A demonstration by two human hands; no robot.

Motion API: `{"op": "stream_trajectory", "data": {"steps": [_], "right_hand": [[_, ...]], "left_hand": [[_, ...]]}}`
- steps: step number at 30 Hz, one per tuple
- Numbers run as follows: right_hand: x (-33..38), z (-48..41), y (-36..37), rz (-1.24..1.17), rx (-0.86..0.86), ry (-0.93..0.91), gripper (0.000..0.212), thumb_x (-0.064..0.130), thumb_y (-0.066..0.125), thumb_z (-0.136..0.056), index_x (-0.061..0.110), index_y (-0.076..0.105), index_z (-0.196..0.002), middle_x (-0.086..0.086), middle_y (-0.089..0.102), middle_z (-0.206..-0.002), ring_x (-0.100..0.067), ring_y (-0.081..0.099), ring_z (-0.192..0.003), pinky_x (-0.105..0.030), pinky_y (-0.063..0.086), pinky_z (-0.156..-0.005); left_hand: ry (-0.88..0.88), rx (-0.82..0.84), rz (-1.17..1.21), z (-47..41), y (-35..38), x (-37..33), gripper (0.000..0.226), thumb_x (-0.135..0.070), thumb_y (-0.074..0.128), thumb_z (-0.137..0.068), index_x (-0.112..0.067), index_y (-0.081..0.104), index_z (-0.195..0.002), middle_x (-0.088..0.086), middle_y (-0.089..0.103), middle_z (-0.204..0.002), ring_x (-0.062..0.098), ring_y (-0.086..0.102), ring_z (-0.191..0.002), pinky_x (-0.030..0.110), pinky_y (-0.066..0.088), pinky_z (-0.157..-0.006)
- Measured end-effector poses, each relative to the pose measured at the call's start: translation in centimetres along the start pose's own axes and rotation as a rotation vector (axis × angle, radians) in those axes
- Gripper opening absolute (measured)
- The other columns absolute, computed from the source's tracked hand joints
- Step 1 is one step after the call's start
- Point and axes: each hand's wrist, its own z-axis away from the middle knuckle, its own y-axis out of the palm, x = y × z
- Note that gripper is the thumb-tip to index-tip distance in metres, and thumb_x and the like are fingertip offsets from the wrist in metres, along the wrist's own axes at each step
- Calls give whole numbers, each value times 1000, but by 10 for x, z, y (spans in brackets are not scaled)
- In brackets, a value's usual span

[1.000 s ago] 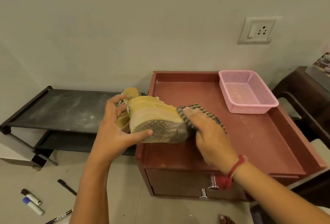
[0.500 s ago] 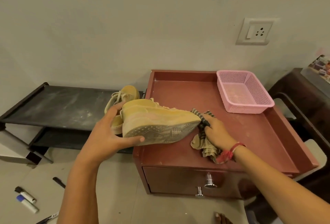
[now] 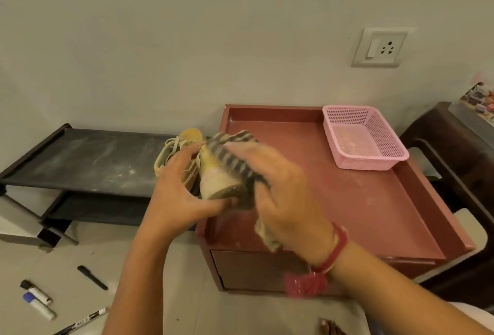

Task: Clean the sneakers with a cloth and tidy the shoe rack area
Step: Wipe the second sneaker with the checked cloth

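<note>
The left hand (image 3: 179, 195) holds a tan sneaker (image 3: 213, 182) in the air above the left edge of the red counter (image 3: 347, 201), near its front left corner. Its grip is clamped on the shoe: the thumb lies under the sole and the fingers curl over the upper. One end of the sneaker faces the camera, and the sole's pale edge shows at the bottom. The right hand (image 3: 286, 195) lies on a striped cloth (image 3: 232, 155) that is draped over the top and right side of the sneaker. Its fingers are spread across the fabric, and a loose tail of cloth hangs below the palm. The hand is blurred, so I cannot tell whether its grip is clamped on the cloth or only presses it flat. A red thread band (image 3: 335, 247) circles the right wrist. The second sneaker (image 3: 184, 139) sits just behind the left hand, at the right end of the black shoe rack (image 3: 93, 158), which stands against the counter's left side. The rack's top shelf is streaked with pale dust. A pink mesh basket (image 3: 371, 166) rests in the counter's back right corner. On the floor at the lower left lie two capped markers (image 3: 37, 298), side by side, and a black pen (image 3: 92, 277) a little to their right. A wall socket (image 3: 379, 47) is mounted on the wall above the basket.
</note>
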Motion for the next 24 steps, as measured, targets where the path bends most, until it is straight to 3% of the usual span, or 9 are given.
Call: {"op": "stream_trajectory", "data": {"steps": [2, 5, 9, 12, 15, 18, 20, 22, 24], "right_hand": [[3, 8, 14, 213, 152, -134, 56, 7, 28, -75, 9, 57, -123, -8, 55, -130, -26, 46, -124, -42, 37, -106], [-10, 19, 19, 323, 285, -93, 65, 10, 21, -77, 29, 38, -137, 1, 33, -148, -28, 24, -139, -57, 26, -108], [-26, 37, 20, 352, 302, -35, 76, 5, 23, -79, 43, 8, -143, 9, 11, -155, -22, 4, -144, -54, 20, -112], [-46, 47, 17, 391, 277, 59, 81, -1, 30, -79, 39, 7, -145, 9, 16, -154, -15, 8, -143, -47, 16, -115], [-74, 53, 11, 511, 251, 113, 77, -2, 28, -78, 30, 16, -147, 2, 25, -152, -20, 18, -141, -46, 22, -113], [-93, 59, 6, 509, 263, 129, 79, -6, 42, -81, 28, 15, -146, 0, 25, -151, -23, 20, -141, -42, 22, -114], [-104, 61, 0, 507, 265, 139, 78, -6, 47, -81, 26, 16, -146, -1, 25, -151, -21, 22, -140, -34, 21, -115], [-117, 59, -9, 459, 261, 240, 77, -5, 46, -80, 24, 18, -146, 0, 25, -150, -19, 26, -138, -27, 22, -112], [-128, 57, -17, 355, 278, 386, 77, -5, 42, -79, 25, 21, -145, 1, 28, -148, -20, 37, -131, -28, 31, -105]], "left_hand": [[15, -11, -19, 0, -1, 1, 86, -38, 82, -49, -40, 49, -128, -7, 61, -122, 19, 59, -114, 48, 51, -93], [-9, -8, -49, 2, -6, 5, 83, -38, 80, -48, -49, 48, -124, -14, 63, -117, 18, 60, -113, 55, 44, -99], [-55, 27, -43, 3, -12, 8, 92, -52, 87, -41, -45, 49, -125, -13, 62, -120, 18, 60, -113, 55, 42, -100], [-101, 36, -107, 5, -17, 11, 98, -65, 84, -38, -43, 47, -126, -20, 58, -122, 9, 55, -116, 55, 40, -103], [-148, 63, -170, 6, -20, 12, 95, -61, 80, -40, -48, 41, -126, -31, 52, -119, 0, 49, -115, 57, 32, -108], [-219, 159, -229, 7, -23, 8, 108, -53, 75, -41, -53, 24, -136, -23, 42, -131, 15, 44, -124, 60, 28, -110], [-254, 225, -342, 9, -24, 7, 115, -50, 72, -41, -54, 14, -141, -22, 35, -133, 18, 38, -129, 63, 17, -113], [-276, 238, -415, 12, -25, 7, 111, -48, 71, -44, -52, 14, -140, -22, 34, -129, 17, 36, -129, 63, 6, -114], [-302, 242, -448, 12, -23, 5, 105, -46, 71, -46, -50, 16, -136, -20, 35, -125, 15, 39, -122, 64, 5, -113]]}}
